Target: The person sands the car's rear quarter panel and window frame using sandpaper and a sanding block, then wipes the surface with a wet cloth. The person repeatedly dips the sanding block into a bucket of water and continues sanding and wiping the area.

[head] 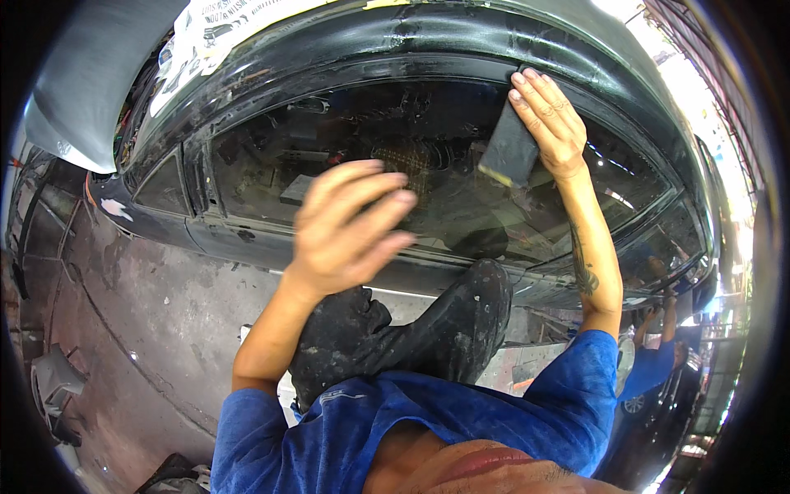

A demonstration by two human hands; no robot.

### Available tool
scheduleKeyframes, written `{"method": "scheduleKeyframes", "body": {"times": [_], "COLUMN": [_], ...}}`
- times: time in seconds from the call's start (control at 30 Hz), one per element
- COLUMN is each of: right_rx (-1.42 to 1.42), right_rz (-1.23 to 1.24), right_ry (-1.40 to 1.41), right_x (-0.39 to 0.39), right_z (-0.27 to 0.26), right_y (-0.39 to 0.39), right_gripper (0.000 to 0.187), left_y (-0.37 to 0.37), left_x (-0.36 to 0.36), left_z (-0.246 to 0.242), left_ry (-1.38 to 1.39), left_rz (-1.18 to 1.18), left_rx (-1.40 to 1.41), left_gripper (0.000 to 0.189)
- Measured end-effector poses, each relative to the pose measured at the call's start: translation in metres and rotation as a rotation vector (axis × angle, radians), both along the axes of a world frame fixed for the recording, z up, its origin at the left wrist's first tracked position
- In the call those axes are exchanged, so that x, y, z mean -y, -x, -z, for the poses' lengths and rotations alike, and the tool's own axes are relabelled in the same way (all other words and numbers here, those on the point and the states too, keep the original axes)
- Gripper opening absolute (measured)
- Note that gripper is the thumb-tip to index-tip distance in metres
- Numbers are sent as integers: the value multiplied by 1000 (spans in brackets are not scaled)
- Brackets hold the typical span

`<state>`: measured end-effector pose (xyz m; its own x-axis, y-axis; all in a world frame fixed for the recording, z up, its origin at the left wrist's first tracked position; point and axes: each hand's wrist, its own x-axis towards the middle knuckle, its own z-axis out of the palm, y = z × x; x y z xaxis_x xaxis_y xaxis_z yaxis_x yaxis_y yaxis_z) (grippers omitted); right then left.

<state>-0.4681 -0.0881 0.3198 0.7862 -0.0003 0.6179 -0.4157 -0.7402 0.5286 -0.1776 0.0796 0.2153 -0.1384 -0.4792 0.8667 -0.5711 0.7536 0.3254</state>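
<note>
My right hand [552, 126] lies with its fingers extended and together over a dark sheet of what looks like sandpaper [513, 148]. The sheet's upper end meets the black frame above a car side window [432, 204], and its lower end hangs in front of the glass with a yellowish edge. Raised before the same window is my left hand [352, 228], blurred, with fingers apart and nothing in it. Above the window runs the car's dark, dull-streaked roof edge [457, 40]. Whether my right thumb grips the sheet from behind is hidden.
Printed masking paper [222, 37] covers the windshield area, with yellow tape along the roof. A raised hood panel [92, 92] stands at upper left. Below the car, my knees are near the door over a stained concrete floor [154, 321]. Another person [651, 364] in blue works at right.
</note>
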Motion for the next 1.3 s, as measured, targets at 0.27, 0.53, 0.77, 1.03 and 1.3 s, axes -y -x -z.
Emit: {"method": "scheduleKeyframes", "body": {"times": [0.27, 0.53, 0.77, 1.03, 1.3], "right_rx": [-109, -216, -342, -187, -286], "right_rz": [107, 176, 18, 110, 95], "right_ry": [-185, -176, -223, -252, -277], "right_x": [-1, -9, -8, -11, -13], "right_z": [24, 4, 26, 32, 17], "right_y": [-24, -34, -91, -97, -106], "right_gripper": [50, 48, 45, 49, 45], "left_y": [-64, -11, -2, 3, 10], "left_x": [-93, -174, -192, -200, -206], "left_z": [222, 374, 383, 391, 397], "left_ry": [-1301, -1640, -1615, -1608, -1605], "left_rz": [-152, -304, -355, -366, -378], "left_rx": [-865, -402, -290, -273, -258], "left_gripper": [20, 21, 21, 22, 22]}}
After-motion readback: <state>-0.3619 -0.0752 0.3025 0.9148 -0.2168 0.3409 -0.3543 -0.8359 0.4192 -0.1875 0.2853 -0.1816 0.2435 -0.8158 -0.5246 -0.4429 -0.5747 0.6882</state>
